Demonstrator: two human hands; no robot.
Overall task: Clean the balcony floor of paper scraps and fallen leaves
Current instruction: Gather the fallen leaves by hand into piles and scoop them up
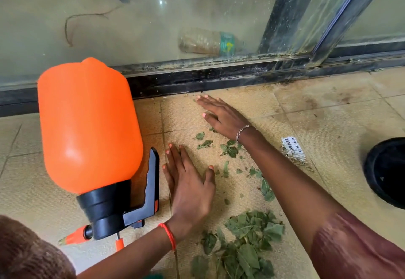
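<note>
Green leaf pieces lie scattered [230,150] on the beige balcony tiles [328,103], and a bigger heap of leaves [243,241] sits nearer to me. A torn paper scrap [293,149] with print lies to the right. My left hand [188,184] lies flat on the floor, fingers straight, just left of the scattered pieces. My right hand [221,114] is stretched out flat farther away near the door track, fingers straight, with leaf bits beside its wrist. Neither hand holds anything.
An orange pressure sprayer [87,125] with a black handle lies on its side left of my left hand. A black round pot [388,171] sits at the right edge. A dirty glass sliding door [197,16] and its black track [219,77] bound the far side.
</note>
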